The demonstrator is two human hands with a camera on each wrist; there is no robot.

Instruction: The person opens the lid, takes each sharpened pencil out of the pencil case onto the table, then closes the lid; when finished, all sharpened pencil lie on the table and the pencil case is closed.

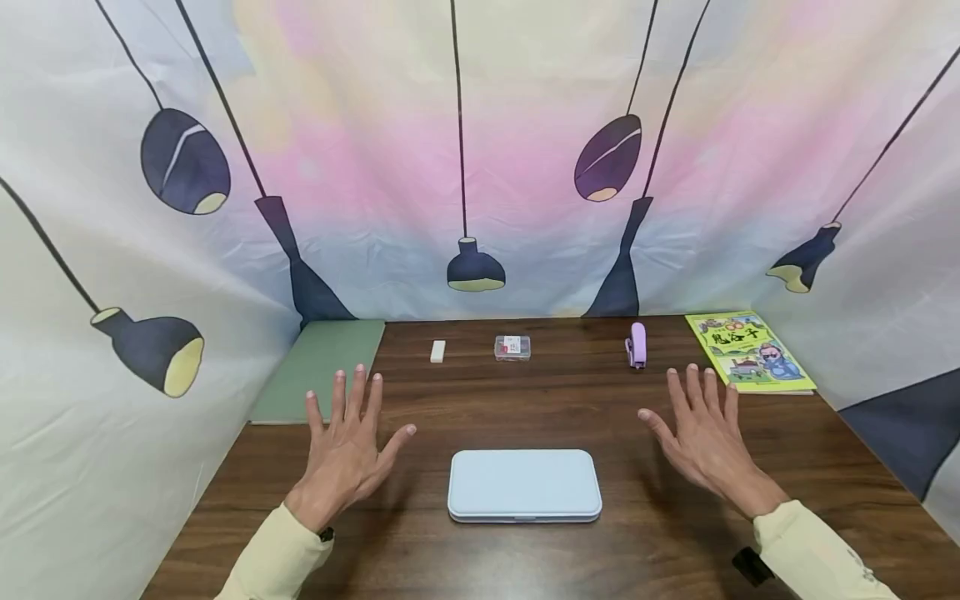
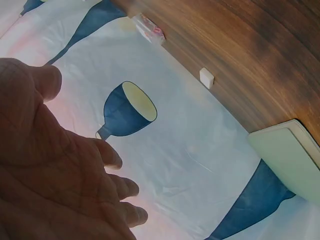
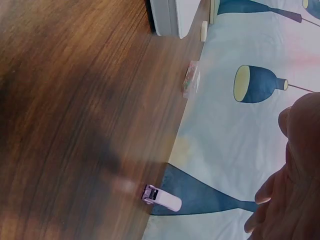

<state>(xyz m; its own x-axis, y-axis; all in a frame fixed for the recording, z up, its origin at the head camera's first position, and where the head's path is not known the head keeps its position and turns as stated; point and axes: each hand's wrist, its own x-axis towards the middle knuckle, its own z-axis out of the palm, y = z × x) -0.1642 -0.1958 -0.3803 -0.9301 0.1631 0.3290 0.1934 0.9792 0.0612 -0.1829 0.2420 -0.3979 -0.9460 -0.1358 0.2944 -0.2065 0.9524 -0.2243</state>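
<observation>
The left hand (image 1: 343, 454) and right hand (image 1: 707, 442) hover, each with 5 fingers spread; the pale blue case (image 1: 524, 485) lies on the table (image 1: 525, 412) between their thumb sides, apart from the fingers.

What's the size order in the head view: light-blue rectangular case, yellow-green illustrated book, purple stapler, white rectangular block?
1. Light-blue case
2. Yellow-green book
3. Purple stapler
4. White block
</observation>
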